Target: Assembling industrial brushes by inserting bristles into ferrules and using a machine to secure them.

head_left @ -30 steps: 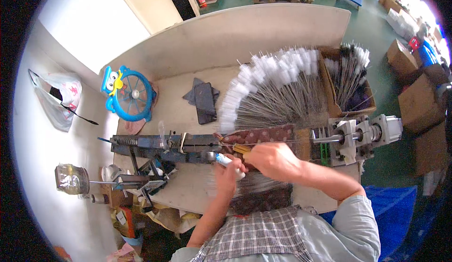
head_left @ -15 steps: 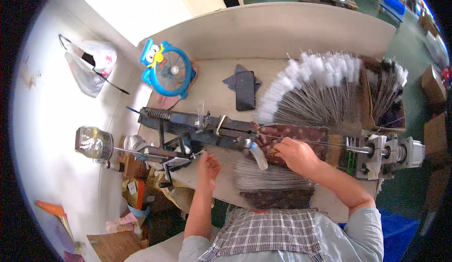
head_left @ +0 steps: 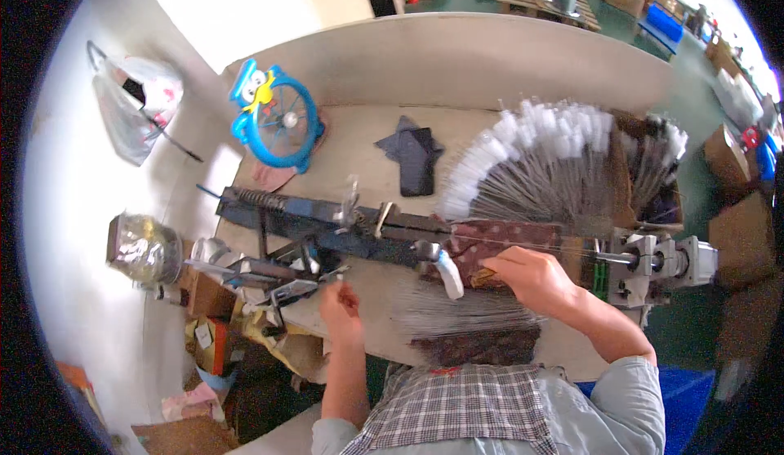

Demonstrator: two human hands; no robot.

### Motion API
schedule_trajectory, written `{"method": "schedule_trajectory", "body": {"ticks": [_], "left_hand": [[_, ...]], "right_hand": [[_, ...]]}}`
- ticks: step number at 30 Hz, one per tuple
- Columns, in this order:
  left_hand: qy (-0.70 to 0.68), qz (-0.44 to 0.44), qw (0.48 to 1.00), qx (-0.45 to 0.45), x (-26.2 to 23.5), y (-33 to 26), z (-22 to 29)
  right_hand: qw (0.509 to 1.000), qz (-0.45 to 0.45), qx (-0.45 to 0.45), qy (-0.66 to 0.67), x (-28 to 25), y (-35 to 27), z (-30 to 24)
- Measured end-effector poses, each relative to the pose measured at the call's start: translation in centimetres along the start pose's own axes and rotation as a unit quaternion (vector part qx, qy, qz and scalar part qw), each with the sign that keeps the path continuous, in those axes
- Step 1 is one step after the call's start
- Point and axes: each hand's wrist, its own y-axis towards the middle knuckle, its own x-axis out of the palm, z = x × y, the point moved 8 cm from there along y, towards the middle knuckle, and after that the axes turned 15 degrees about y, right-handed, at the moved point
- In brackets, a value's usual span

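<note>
My right hand [head_left: 539, 279] is closed in a pinch on a small tan piece [head_left: 483, 277], just below the thin wires that stretch to the metal spindle [head_left: 614, 257] on the right. My left hand [head_left: 340, 308] has its fingers curled beside the end of a metal lever frame [head_left: 294, 290]; what they hold, if anything, is blurred. Between my hands a white-wrapped handle [head_left: 450, 275] sticks out from the long dark machine bar [head_left: 318, 222]. Below it lies a bundle of thin wires [head_left: 465, 312]. Dark red spotted cloth [head_left: 498, 238] lies behind my right hand.
White-tipped wire brushes [head_left: 531, 157] fan out at the back right, beside a cardboard box [head_left: 625, 169] of more brushes. A dark phone [head_left: 417, 162] and a blue toy-like wheel [head_left: 283, 120] lie farther back. A motor unit [head_left: 694, 261] stands at the right edge.
The view has shifted, so the table sits farther left. My right hand has moved right and slightly toward me with the tan piece. My left hand stays by the lever frame.
</note>
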Motion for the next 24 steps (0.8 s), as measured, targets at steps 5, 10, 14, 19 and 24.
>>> {"method": "schedule_trajectory", "body": {"ticks": [5,10,14,19,24], "left_hand": [[0.073,-0.294,0.953,0.016,15.9,-11.3,-0.3],[0.096,-0.381,0.917,0.063,23.6,-13.1,-2.0],[0.111,-0.391,0.91,0.077,24.8,-13.5,-2.5],[0.097,-0.368,0.921,0.084,24.6,-13.4,-2.7],[0.091,-0.235,0.966,0.062,21.2,-11.5,-0.6]], "right_hand": [[0.99,0.117,-0.04,-0.062,-4.4,0.6,-0.3],[0.987,0.134,0.06,0.071,-5.3,-0.9,2.7],[0.982,0.157,0.053,0.095,-6.4,-2.1,3.1],[0.984,0.124,0.052,0.121,-6.7,-2.4,3.1],[0.986,0.154,-0.063,-0.021,-6.9,-0.7,0.6]]}}
